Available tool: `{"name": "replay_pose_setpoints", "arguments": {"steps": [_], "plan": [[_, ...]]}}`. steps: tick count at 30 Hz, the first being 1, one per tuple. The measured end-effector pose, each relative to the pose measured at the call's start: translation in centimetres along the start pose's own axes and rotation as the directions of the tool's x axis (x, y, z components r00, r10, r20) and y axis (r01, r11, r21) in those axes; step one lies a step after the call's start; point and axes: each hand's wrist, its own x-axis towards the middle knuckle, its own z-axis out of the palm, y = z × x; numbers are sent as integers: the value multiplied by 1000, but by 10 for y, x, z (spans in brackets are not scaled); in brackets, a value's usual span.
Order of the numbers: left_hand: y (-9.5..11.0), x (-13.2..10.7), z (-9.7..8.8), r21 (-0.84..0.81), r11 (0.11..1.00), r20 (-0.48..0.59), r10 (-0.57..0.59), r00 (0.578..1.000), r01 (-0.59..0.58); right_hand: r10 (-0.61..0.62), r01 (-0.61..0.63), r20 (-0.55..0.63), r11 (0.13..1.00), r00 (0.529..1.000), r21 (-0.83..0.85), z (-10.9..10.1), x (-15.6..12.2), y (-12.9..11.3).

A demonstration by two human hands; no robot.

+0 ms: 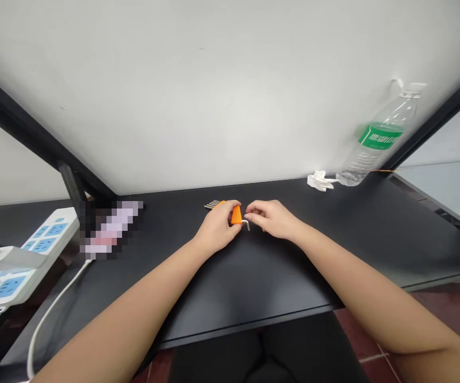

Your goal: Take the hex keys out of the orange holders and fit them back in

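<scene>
My left hand (217, 229) is closed around an orange hex key holder (236, 215) just above the black tabletop. Past its far side, several metal hex keys (212, 204) stick out in a row. On the near right end, one bent hex key (247, 224) shows its short arm, pointing down. My right hand (273, 218) is right beside that key, its fingers loosely curled, thumb and forefinger apart. Its thumb tip is very close to the bend; whether they touch I cannot tell. The left fingers hide much of the holder.
Against the white wall stands a tilted clear plastic bottle (373, 143) with a green label, next to a crumpled white tissue (319, 181). At left are a white power strip (50, 250), a pixelated object (112, 231) and a white cable (50, 308). Black metal frame bars (34, 133) flank the table (233, 287).
</scene>
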Motion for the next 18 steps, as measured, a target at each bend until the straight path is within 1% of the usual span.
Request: {"name": "replay_pose_setpoints", "arguments": {"steps": [1,2,4,5,8,11,13,15,16,18], "plan": [[1,-1,1,6,1000,-10,-1,1000,1,-52,41,-64,986,997,-163,-7,-1,5],[1,-1,2,3,1000,-19,-3,1000,4,-59,26,-101,953,993,-303,-14,-1,11],[3,-3,5,-35,999,-25,-16,1000,15,32,-82,-112,878,993,-472,-27,-1,23],[3,-3,6,-67,997,-26,-26,999,25,74,-105,-81,849,994,-518,-31,-1,28],[3,-4,8,-177,982,-43,-67,997,59,161,-140,-15,803,987,-579,-34,0,35],[1,-2,8,-321,943,-78,-115,990,84,197,-142,16,759,980,-635,-29,1,29],[-2,-1,8,-406,910,-79,-122,989,80,202,-127,39,741,979,-659,-26,0,22],[-6,1,8,-438,897,-79,-113,991,67,182,-107,52,760,982,-641,-24,-1,17],[-7,1,8,-429,901,-79,-107,991,63,155,-88,60,791,986,-606,-24,-2,15],[-10,2,8,-388,920,-71,-97,993,63,72,-23,83,876,994,-482,-24,-4,12]]}}
